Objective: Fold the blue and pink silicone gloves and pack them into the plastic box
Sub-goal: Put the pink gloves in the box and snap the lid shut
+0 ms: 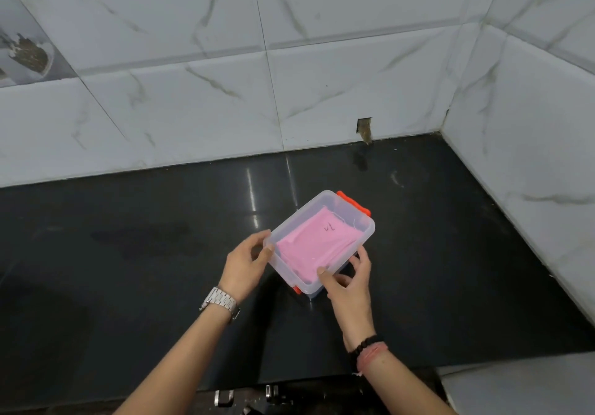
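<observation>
Packing is looking nearly done: the folded pink glove [317,243] is lying inside the plastic box [367,233] on the table [128,253], while the left hand [246,261] and right hand [349,274] are each gripping its near rim. No blue glove or lid is showing.

Dark polished counter set into a corner of marble-look tiled walls.

The black counter [418,253] is glossy, with streaks of reflected light near its back edge and dull smears on its left half. White tiles with grey-green veining cover the back wall [225,60] and the right wall [531,125], which meet at the counter's far right corner. A small rectangular hole [364,128] breaks the back wall just above the counter. At upper left, a tile [29,54] is chipped and peeling.
</observation>
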